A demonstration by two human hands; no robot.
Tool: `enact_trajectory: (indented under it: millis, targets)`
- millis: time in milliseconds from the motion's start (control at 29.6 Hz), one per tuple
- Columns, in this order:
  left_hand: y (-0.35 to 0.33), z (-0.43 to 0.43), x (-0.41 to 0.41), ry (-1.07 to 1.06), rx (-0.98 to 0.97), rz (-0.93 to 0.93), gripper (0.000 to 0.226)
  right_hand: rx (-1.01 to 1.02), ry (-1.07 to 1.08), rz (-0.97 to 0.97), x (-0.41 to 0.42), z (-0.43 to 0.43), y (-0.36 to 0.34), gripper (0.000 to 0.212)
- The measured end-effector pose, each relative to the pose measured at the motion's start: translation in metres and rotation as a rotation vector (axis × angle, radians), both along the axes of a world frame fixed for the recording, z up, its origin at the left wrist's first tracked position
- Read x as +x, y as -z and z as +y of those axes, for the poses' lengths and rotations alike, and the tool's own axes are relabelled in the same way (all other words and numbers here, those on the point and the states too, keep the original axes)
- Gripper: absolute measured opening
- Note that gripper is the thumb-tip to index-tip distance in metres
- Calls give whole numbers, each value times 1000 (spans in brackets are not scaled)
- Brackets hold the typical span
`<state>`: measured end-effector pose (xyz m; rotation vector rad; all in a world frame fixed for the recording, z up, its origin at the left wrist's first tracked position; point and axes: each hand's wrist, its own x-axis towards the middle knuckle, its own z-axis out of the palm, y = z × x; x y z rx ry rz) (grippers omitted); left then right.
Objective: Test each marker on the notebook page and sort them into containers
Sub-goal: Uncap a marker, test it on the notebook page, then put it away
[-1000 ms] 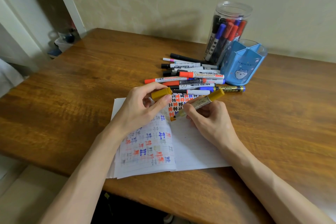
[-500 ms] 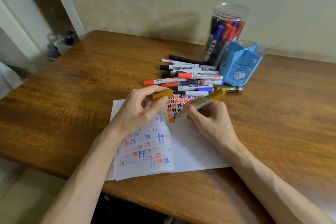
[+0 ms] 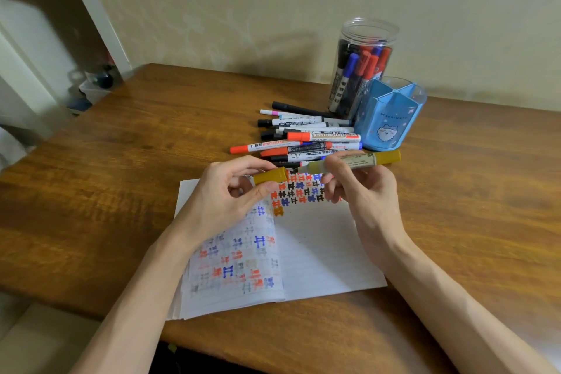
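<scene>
My right hand (image 3: 367,194) grips a mustard-yellow marker (image 3: 358,161), held level above the open notebook (image 3: 315,252), its uncapped tip pointing left. My left hand (image 3: 221,197) pinches the matching yellow cap (image 3: 271,175), whose open end faces the tip with a small gap between them. The notebook page carries rows of red, blue and black test marks and one fresh yellow mark (image 3: 278,211). A pile of several markers (image 3: 303,140) lies behind the notebook. A clear jar (image 3: 361,67) holds several markers. Beside it stands a blue divided pen holder (image 3: 388,118).
The wooden table (image 3: 121,176) stretches left and right of the notebook. A white shelf unit (image 3: 76,9) stands at the far left, with small items on the floor below it. The wall runs close behind the jar.
My right hand has lifted the yellow marker off the page and turned it level, its tip now pointing at the cap. My left hand kept hold of the cap, barely moving.
</scene>
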<state>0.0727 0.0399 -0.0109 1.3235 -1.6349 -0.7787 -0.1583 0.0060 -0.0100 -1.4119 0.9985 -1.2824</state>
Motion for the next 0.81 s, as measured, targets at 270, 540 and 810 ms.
enact_trajectory:
  millis: [270,540,810]
  targets:
    - [-3,0,-2,16,-15,-10,33,-13,-163,67,2,3,-1,15]
    - [-4,0,-4,29,-38,-11,30,140,-283,-56,-2,0,-6,28]
    - [-5,2,-7,13,-37,67,28,102,-297,-6,-4,3,-8,23]
